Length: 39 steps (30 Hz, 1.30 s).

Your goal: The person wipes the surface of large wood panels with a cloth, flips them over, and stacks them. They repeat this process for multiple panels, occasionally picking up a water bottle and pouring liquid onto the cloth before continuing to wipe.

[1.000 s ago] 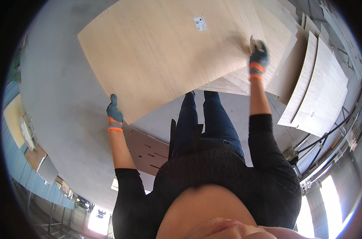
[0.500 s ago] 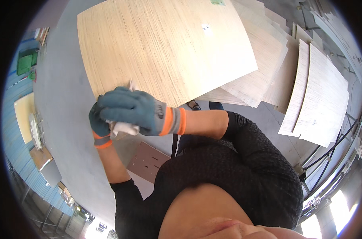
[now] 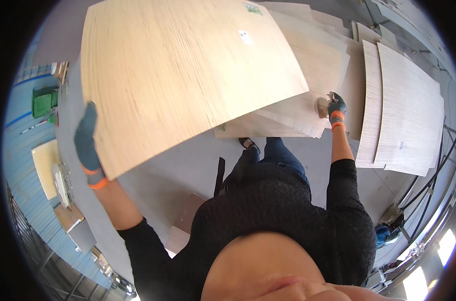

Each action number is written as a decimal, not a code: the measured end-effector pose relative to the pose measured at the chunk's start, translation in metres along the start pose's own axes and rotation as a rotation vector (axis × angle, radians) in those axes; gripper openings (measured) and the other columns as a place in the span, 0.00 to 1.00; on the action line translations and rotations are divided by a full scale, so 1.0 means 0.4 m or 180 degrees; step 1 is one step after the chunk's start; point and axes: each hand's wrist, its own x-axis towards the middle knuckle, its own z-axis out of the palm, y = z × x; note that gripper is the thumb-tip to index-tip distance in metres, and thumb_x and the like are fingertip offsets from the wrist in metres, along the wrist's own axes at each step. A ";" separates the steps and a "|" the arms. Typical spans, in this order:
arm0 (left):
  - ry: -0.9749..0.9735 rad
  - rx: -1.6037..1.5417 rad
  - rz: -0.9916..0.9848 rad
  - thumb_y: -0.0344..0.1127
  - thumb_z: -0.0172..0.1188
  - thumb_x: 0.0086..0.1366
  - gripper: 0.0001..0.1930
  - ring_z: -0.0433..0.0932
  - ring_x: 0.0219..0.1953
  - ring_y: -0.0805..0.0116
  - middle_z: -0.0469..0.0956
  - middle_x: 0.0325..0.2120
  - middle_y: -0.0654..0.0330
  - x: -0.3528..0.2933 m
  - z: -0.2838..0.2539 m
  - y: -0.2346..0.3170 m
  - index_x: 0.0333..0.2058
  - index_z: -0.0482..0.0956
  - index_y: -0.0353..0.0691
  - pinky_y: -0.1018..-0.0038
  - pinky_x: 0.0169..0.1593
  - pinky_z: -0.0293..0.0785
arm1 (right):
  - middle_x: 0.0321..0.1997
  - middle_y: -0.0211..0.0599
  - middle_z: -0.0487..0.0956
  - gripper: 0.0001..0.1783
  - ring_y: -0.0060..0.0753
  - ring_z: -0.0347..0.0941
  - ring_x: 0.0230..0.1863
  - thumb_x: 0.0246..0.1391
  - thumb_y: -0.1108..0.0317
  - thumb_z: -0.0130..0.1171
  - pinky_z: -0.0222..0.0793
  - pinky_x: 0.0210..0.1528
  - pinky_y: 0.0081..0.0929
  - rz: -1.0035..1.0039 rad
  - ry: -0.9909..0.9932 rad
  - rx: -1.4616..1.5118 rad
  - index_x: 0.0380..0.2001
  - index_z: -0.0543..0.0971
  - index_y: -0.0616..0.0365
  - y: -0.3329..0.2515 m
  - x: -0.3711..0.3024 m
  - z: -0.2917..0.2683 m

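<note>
A large pale wood-grain plywood sheet (image 3: pixel 188 70) lies at an angle in front of me, with a small white label and a green patch near its far right. My left hand (image 3: pixel 88 138), in a blue-grey glove with an orange cuff, grips the sheet's left edge near the close corner; its thumb is hidden. Out to the right, my right hand (image 3: pixel 337 109), gloved alike, is closed around a crumpled light cloth (image 3: pixel 332 97), only partly visible. Beside its fingers a small tan roundish thing (image 3: pixel 322 107) rests on other sheets; its kind is unclear.
Several fanned plywood sheets (image 3: pixel 308 55) lie under and right of the large one. Farther right stands another stack of whitish sheets (image 3: pixel 409 110). A brown board (image 3: pixel 188 213) is low on the grey floor. Green bins (image 3: pixel 43 103) stand at the far left.
My hands, together around the cloth before, have parted. The left now holds the sheet's left edge; the right has swung far right with the cloth. The large sheet appears shifted left and nearer.
</note>
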 end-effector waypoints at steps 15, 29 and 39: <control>-0.2095 0.3284 0.2207 0.50 0.62 0.69 0.20 0.82 0.31 0.66 0.82 0.32 0.57 -0.006 0.334 0.529 0.43 0.81 0.35 0.70 0.38 0.79 | 0.48 0.41 0.85 0.17 0.32 0.81 0.48 0.65 0.72 0.56 0.77 0.52 0.28 -0.0121 -0.0748 0.2788 0.54 0.81 0.67 -0.749 -0.302 -0.096; -0.3832 0.0887 0.1763 0.53 0.64 0.65 0.21 0.85 0.43 0.51 0.85 0.40 0.49 -0.370 0.744 -0.086 0.41 0.86 0.38 0.63 0.49 0.79 | 0.68 0.43 0.73 0.46 0.41 0.72 0.64 0.67 0.30 0.44 0.70 0.66 0.42 -0.0592 -0.1632 0.5333 0.70 0.67 0.59 -0.477 -0.633 -0.445; -0.2585 0.2685 -0.0596 0.58 0.58 0.65 0.27 0.82 0.50 0.45 0.85 0.44 0.49 -0.150 0.546 -0.846 0.45 0.85 0.38 0.58 0.54 0.76 | 0.51 0.35 0.84 0.17 0.34 0.80 0.51 0.58 0.76 0.65 0.74 0.58 0.30 0.1349 0.0504 0.2297 0.52 0.82 0.63 0.107 -0.478 -0.446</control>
